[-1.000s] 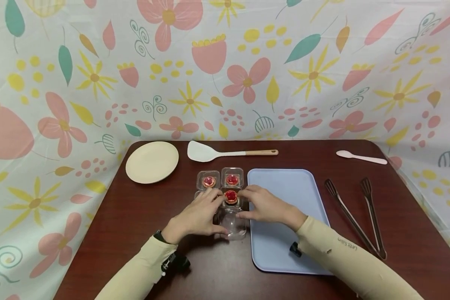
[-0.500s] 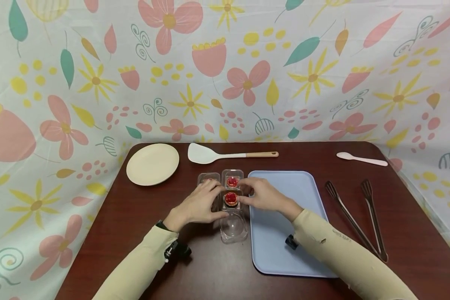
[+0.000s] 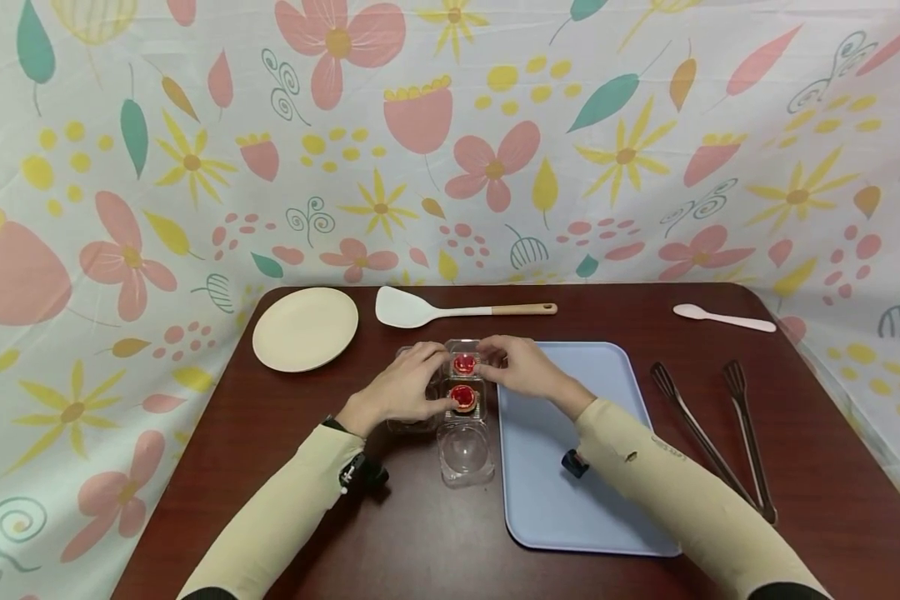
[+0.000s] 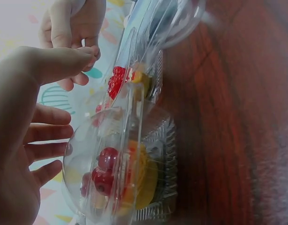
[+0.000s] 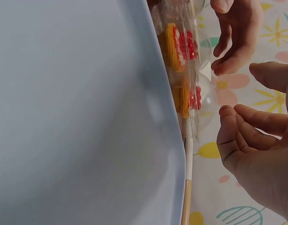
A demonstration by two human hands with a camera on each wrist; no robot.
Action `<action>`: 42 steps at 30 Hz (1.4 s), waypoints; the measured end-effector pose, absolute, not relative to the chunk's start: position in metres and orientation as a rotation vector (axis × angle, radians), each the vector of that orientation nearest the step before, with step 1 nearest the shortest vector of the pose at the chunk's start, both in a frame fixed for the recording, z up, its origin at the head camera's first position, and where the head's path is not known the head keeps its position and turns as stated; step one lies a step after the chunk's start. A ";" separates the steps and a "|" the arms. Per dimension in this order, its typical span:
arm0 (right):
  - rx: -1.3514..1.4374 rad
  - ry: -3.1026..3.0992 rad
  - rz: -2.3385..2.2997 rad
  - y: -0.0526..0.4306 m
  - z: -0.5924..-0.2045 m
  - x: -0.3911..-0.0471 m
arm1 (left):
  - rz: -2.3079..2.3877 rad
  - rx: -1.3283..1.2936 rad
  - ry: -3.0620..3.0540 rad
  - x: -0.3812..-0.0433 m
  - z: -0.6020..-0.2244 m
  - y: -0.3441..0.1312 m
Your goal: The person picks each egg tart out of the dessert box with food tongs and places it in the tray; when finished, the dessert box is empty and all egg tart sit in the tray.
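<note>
Clear plastic boxes with small fruit tarts stand together left of the blue tray. In the head view, the front right box has its domed lid [image 3: 467, 450] folded back toward me, and a red-topped tart [image 3: 462, 398] sits in its base. Behind it is another boxed tart [image 3: 464, 364], its lid down in the right wrist view. My left hand [image 3: 405, 387] hovers over the left boxes, largely hiding them; a cherry-topped tart [image 4: 104, 176] shows under a dome in the left wrist view. Beside the back right box, my right hand [image 3: 523, 367] has loosely bent fingers [image 5: 226, 136] and holds nothing.
A blue tray [image 3: 562, 492] lies right of the boxes, with metal tongs [image 3: 708, 442] farther right. Along the back are a cream plate [image 3: 305, 329], a white spatula [image 3: 408, 308] with a wooden handle, and a pale pink spoon [image 3: 723, 317]. A floral cloth [image 3: 450, 167] hangs behind.
Both hands have moved away from me, from the front right box toward the back one. The opened lid and the tart behind it are now uncovered by my hands.
</note>
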State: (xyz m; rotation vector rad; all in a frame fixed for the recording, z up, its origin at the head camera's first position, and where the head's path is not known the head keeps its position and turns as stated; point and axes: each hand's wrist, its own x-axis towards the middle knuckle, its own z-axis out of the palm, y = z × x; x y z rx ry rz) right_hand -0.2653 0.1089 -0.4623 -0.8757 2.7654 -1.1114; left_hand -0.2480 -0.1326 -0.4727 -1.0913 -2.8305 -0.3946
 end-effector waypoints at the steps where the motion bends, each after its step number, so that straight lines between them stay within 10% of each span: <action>1: -0.862 2.772 -1.109 0.109 -0.462 -0.268 | -0.397 -1.088 -2.839 -0.250 -0.472 -0.132; 42: -0.452 2.746 -0.885 0.104 -0.467 -0.317 | -0.436 -1.025 -3.015 -0.291 -0.471 -0.120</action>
